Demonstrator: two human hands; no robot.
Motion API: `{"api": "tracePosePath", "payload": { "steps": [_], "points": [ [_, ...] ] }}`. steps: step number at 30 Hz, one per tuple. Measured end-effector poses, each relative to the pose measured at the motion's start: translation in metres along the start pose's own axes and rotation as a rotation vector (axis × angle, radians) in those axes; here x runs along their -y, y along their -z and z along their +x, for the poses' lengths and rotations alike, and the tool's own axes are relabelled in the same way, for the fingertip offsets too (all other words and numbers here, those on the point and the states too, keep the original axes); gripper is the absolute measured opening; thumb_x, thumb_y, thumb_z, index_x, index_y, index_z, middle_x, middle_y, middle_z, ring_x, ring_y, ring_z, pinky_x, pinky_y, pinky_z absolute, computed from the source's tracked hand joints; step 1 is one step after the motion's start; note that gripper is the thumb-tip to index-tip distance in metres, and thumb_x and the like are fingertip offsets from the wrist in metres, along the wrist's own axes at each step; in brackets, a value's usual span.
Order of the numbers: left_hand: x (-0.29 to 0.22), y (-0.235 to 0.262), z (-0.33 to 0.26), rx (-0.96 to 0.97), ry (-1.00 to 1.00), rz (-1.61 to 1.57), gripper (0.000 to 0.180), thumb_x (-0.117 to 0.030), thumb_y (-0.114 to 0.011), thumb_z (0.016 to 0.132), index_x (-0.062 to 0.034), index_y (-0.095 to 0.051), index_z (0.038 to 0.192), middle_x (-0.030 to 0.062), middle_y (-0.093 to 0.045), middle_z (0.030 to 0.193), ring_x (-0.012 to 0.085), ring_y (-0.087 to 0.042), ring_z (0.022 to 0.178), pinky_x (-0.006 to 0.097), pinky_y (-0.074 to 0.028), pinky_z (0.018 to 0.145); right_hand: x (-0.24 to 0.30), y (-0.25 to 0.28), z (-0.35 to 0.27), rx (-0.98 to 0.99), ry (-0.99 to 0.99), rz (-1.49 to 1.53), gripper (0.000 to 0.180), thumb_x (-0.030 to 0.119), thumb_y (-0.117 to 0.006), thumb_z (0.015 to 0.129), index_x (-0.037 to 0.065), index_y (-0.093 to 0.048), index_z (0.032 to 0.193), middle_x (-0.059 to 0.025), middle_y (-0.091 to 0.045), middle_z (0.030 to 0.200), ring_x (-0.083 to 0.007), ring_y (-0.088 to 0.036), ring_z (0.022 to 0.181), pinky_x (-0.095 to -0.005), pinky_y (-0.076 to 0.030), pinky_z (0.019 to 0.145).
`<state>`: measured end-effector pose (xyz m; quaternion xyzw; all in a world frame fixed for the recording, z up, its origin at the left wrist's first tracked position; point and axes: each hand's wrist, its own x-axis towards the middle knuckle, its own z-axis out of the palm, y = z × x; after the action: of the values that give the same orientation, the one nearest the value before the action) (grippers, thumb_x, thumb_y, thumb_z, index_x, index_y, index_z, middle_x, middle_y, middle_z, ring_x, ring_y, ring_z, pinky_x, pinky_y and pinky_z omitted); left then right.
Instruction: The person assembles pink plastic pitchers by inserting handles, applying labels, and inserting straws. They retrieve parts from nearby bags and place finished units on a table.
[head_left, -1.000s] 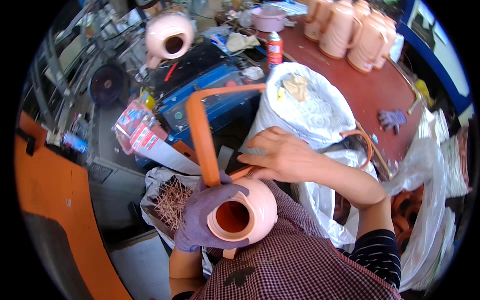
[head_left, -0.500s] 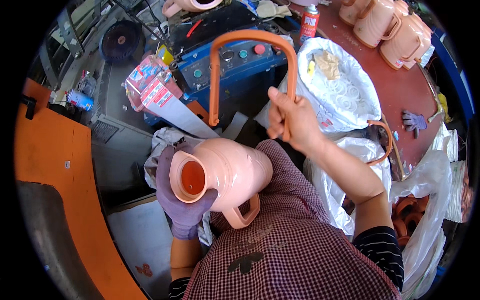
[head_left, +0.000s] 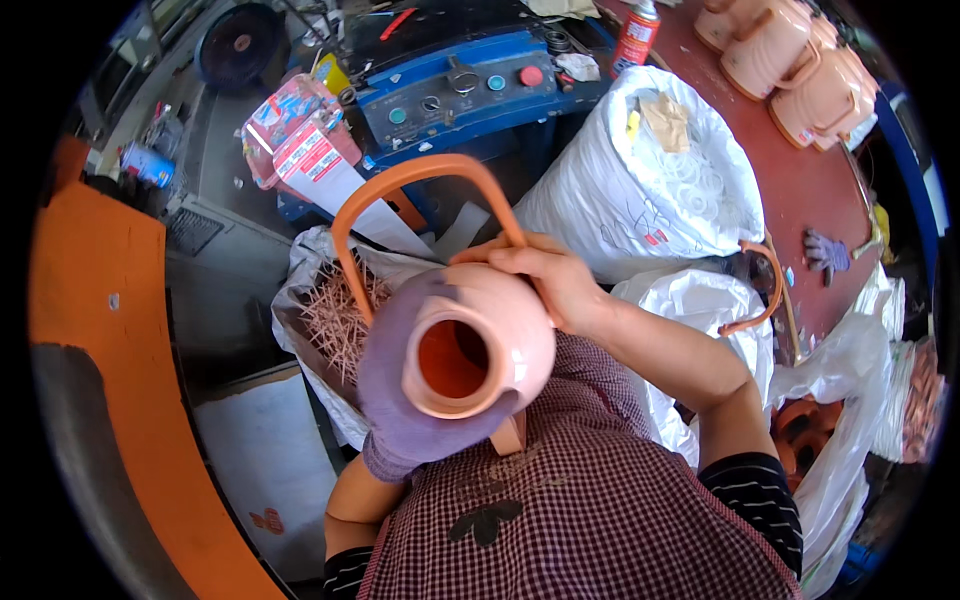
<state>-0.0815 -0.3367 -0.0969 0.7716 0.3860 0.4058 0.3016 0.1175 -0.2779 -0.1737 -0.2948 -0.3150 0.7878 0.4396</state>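
A glossy pink plastic jug (head_left: 528,345) is held over my lap, its round mouth facing me and its inside dark orange. My left hand (head_left: 385,395), in a purple knit glove, wraps the jug's neck and left side. My bare right hand (head_left: 560,282) grips one end of an orange-brown U-shaped carrying handle (head_left: 425,166) against the jug's right side. The handle arches beyond the jug, its other end coming down by the left side behind the glove. Whether either end is seated in the jug is hidden. A fixed side grip (head_left: 510,435) points toward my checked apron.
A white sack (head_left: 590,200) of clear rings stands ahead right, beside a red-brown table (head_left: 720,110) with several pink jugs (head_left: 770,50). Another handle (head_left: 770,285) lies at right. A sack of thin pink sticks (head_left: 340,320) is at left. A blue control panel (head_left: 450,90) stands ahead.
My right hand has brought the raised handle down and left onto the jug. My left hand has turned the jug so its mouth faces me and moved it right.
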Motion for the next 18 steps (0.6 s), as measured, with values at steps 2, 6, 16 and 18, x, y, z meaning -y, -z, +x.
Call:
{"api": "tracePosePath", "payload": {
  "steps": [2, 6, 16, 18],
  "points": [
    [-0.005, 0.006, 0.014, 0.091, -0.04, -0.086, 0.102, -0.025, -0.094, 0.048, 0.0029, -0.045, 0.132, 0.0191, -0.053, 0.124, 0.0318, -0.055, 0.115, 0.043, -0.044, 0.099, 0.003, 0.015, -0.01, 0.085, 0.047, 0.131, 0.042, 0.017, -0.055, 0.091, -0.01, -0.057, 0.122, -0.025, -0.062, 0.119, -0.0263, -0.064, 0.105, -0.0354, -0.05, 0.096],
    [0.033, -0.012, 0.025, -0.223, 0.244, -0.521, 0.061, -0.017, -0.07, 0.081, 0.003, -0.045, 0.133, 0.0124, -0.055, 0.117, 0.0197, -0.057, 0.101, 0.031, -0.049, 0.086, 0.008, 0.04, -0.045, -0.008, 0.118, 0.155, 0.026, 0.023, -0.053, 0.09, -0.002, -0.054, 0.084, -0.0309, -0.049, 0.135, -0.0337, -0.057, 0.117, -0.044, -0.046, 0.102],
    [0.074, -0.036, 0.034, -0.08, 0.684, -1.042, 0.035, -0.033, -0.058, 0.093, -0.0016, -0.054, 0.077, 0.0182, -0.067, 0.099, 0.0254, -0.065, 0.099, 0.033, -0.054, 0.085, -0.002, 0.047, -0.048, -0.033, 0.12, 0.178, 0.027, 0.025, -0.053, 0.088, -0.001, -0.055, 0.084, -0.0266, -0.053, 0.131, -0.0308, -0.056, 0.117, -0.0428, -0.044, 0.102],
    [0.071, -0.039, 0.039, -0.073, 0.709, -0.982, 0.035, -0.032, -0.058, 0.094, -0.0033, -0.052, 0.076, 0.0175, -0.067, 0.097, 0.0248, -0.065, 0.093, 0.034, -0.054, 0.083, 0.0, 0.042, -0.048, -0.073, 0.062, 0.154, 0.03, 0.026, -0.052, 0.089, -0.004, -0.058, 0.09, -0.0256, -0.057, 0.126, -0.0306, -0.058, 0.114, -0.0426, -0.044, 0.102]
  ]
}}
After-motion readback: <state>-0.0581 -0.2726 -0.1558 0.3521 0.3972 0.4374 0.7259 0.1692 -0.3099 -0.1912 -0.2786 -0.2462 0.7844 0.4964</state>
